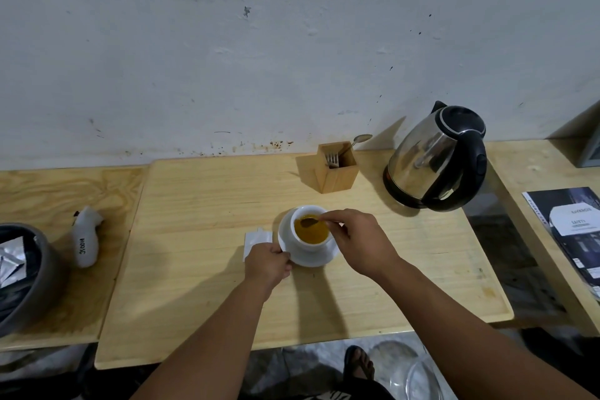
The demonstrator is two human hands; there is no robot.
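A white cup (308, 245) holding orange-brown liquid stands on a white saucer (319, 259) in the middle of a light wooden table (201, 286). My right hand (358, 242) pinches a small spoon (308, 222) whose bowl lies at the liquid's surface. My left hand (268, 265) grips the saucer's left rim. A torn white sachet (256, 240) lies flat just left of the saucer, partly under my left hand.
A steel electric kettle (436, 159) with black handle stands at back right. A wooden cutlery box (337, 169) holds a fork and a spoon. A white pouch (86, 239) and a grey bin (26, 273) sit left. Booklets (571, 230) lie right. A sandalled foot (358, 364) shows below.
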